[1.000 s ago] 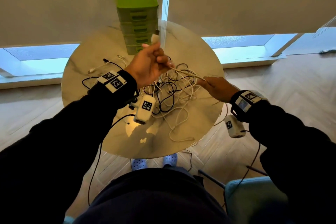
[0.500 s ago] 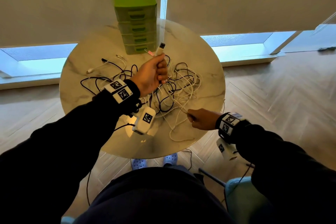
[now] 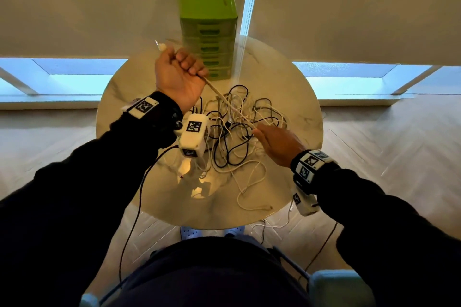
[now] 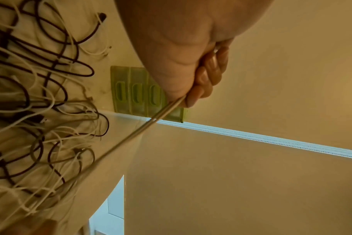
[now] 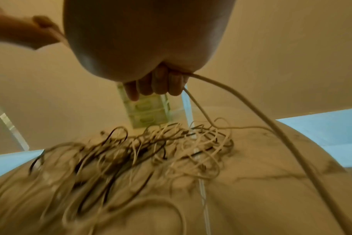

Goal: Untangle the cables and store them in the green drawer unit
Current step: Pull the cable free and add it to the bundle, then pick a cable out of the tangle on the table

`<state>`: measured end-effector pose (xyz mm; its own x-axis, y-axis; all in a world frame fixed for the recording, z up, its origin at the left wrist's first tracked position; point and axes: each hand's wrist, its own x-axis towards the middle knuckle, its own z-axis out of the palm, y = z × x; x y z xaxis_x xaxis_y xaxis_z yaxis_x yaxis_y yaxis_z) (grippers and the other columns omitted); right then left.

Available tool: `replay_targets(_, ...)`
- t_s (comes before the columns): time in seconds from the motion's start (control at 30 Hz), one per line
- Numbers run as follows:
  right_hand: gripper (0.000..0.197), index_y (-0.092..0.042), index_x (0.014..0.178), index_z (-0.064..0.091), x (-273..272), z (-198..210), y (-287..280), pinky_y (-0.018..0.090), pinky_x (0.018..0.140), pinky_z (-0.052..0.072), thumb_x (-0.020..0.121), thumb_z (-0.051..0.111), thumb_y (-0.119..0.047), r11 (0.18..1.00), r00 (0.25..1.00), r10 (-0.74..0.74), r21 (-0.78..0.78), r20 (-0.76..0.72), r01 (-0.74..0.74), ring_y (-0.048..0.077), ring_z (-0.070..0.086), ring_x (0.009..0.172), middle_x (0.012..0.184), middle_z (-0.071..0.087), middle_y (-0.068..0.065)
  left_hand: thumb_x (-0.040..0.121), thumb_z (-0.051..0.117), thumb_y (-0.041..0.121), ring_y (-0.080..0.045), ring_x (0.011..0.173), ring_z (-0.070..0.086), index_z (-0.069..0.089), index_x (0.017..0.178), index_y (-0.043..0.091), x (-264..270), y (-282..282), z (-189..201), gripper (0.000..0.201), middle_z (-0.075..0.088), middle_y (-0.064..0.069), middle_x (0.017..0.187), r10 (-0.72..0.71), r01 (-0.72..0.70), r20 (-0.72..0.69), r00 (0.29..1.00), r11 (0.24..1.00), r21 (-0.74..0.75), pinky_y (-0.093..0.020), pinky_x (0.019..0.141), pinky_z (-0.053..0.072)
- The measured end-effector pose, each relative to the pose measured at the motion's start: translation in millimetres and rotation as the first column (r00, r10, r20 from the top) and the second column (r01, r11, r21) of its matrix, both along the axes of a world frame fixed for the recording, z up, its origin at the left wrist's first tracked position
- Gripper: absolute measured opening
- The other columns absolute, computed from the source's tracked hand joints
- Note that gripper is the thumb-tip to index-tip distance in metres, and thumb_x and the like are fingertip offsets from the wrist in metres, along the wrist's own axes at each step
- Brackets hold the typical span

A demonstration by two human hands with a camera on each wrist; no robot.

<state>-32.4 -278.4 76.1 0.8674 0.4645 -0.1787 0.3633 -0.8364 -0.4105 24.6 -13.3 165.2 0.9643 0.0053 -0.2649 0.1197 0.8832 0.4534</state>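
A tangle of black and white cables (image 3: 237, 132) lies mid-table, in front of the green drawer unit (image 3: 208, 20), whose drawers are closed. My left hand (image 3: 179, 72) is raised before the unit and grips a white cable (image 3: 224, 97); its plug end (image 3: 161, 46) sticks out past my fist. The cable runs taut down to my right hand (image 3: 274, 144), which hovers over the pile's right side. In the left wrist view my fingers (image 4: 201, 79) curl round the cable (image 4: 131, 136). In the right wrist view my fingers (image 5: 161, 85) curl round the same cable (image 5: 251, 114).
The round marble table (image 3: 294, 97) stands against a wall with roller blinds and a bead chain (image 3: 247, 20). A loose white cable end (image 3: 257, 207) lies near the front edge. Another cable (image 3: 274, 225) trails on the floor. A blue seat (image 3: 336, 286) is at lower right.
My left hand has lifted the cable's plug end up and left, toward the drawer unit. My right hand has slid back along the cable from the table's front toward the pile.
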Motion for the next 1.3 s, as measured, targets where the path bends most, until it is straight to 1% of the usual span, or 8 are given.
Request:
replay_targets(0.1,0.042,-0.018,0.118,0.053,-11.2,-16.8,6.1,0.039,0.085,0.045,0.106,0.024,-0.047,0.97,0.95,0.171,-0.124,-0.263,-0.209,0.03,0.061,0.101,0.113,0.066,0.009,0.105,0.034,0.035,-0.012,0.052,0.023,0.034,0.063,0.022,-7.1,-5.7,-11.4,0.044,0.027,0.005,0.054,-0.136,0.143,-0.051,0.989,0.971,0.192,-0.028,0.051,0.025)
replay_targets(0.27,0.052,-0.024,0.112,0.063,13.1,-21.4,-0.5,0.035,0.092,0.043,0.099,0.031,-0.063,0.921,0.766,0.269,-0.076,-0.584,-0.382,0.017,0.058,0.1,0.109,0.065,-0.003,0.108,0.033,0.038,-0.01,0.049,0.02,0.034,0.063,0.021,-18.6,-13.6,-34.4,0.048,0.026,0.007,0.052,-0.238,0.276,-0.139,0.961,0.842,0.464,-0.027,0.053,0.019)
replay_targets(0.33,0.047,-0.032,0.105,0.064,33.4,-8.9,0.5,0.033,0.092,0.043,0.096,0.033,-0.066,0.937,0.772,0.247,-0.06,-0.585,-0.345,0.013,0.058,0.096,0.1,0.062,-0.012,0.108,0.033,0.037,-0.009,0.048,0.019,0.033,0.063,0.021,-18.4,-10.9,-42.7,0.048,0.026,0.008,0.051,-0.184,0.245,-0.172,0.968,0.84,0.483,-0.025,0.051,0.019)
replay_targets(0.43,0.046,-0.014,0.102,0.064,72.1,6.6,11.2,0.035,0.087,0.046,0.102,0.038,-0.052,0.962,0.848,0.248,0.021,-0.468,-0.271,0.022,0.062,0.092,0.097,0.068,0.002,0.108,0.032,0.037,-0.008,0.044,0.02,0.033,0.063,0.02,-16.4,-4.9,-54.3,0.049,0.027,0.008,0.049,-0.106,0.194,-0.207,0.973,0.859,0.473,-0.025,0.05,0.017)
replay_targets(0.6,0.023,-0.015,0.098,0.062,110.3,-9.1,49.4,0.032,0.079,0.041,0.103,0.046,-0.031,0.971,0.926,0.235,0.03,-0.297,-0.236,0.023,0.059,0.092,0.1,0.065,0.003,0.108,0.033,0.037,-0.007,0.044,0.021,0.035,0.061,0.021,-17.0,-2.8,-67.4,0.05,0.026,0.009,0.049,-0.031,0.157,-0.257,0.966,0.862,0.483,-0.028,0.054,0.011)
replay_targets(0.73,0.028,0.0,0.119,0.06,112.9,-35.3,79.7,0.031,0.087,0.04,0.102,0.041,-0.012,0.962,0.915,0.241,-0.047,-0.325,-0.27,0.034,0.057,0.112,0.122,0.061,0.02,0.108,0.034,0.041,-0.009,0.048,0.017,0.033,0.061,0.021,-16.9,-8.8,-71.1,0.05,0.023,0.008,0.051,0.002,0.157,-0.287,0.958,0.835,0.527,-0.032,0.058,0.009)
replay_targets(1.0,0.036,-0.005,0.12,0.065,118.1,-56.1,82.8,0.029,0.092,0.041,0.092,0.043,0.004,0.893,0.823,0.375,-0.074,-0.427,-0.445,0.029,0.059,0.114,0.121,0.066,0.014,0.109,0.032,0.037,-0.011,0.052,0.01,0.031,0.063,0.021,-8.6,-23.3,-77.9,0.049,0.02,0.009,0.05,0.024,0.153,-0.314,0.949,0.837,0.525,-0.03,0.056,0.008)
replay_targets(1.3,0.018,-0.008,0.099,0.065,160.1,-64.2,70.6,0.033,0.072,0.049,0.093,0.052,-0.019,0.928,0.902,0.262,-0.167,-0.342,-0.333,0.03,0.064,0.091,0.099,0.068,0.012,0.109,0.029,0.038,-0.009,0.05,0.014,0.031,0.064,0.021,1.3,-25.9,-83.0,0.048,0.021,0.01,0.052,-0.008,0.204,-0.33,0.944,0.801,0.563,-0.031,0.056,0.008)
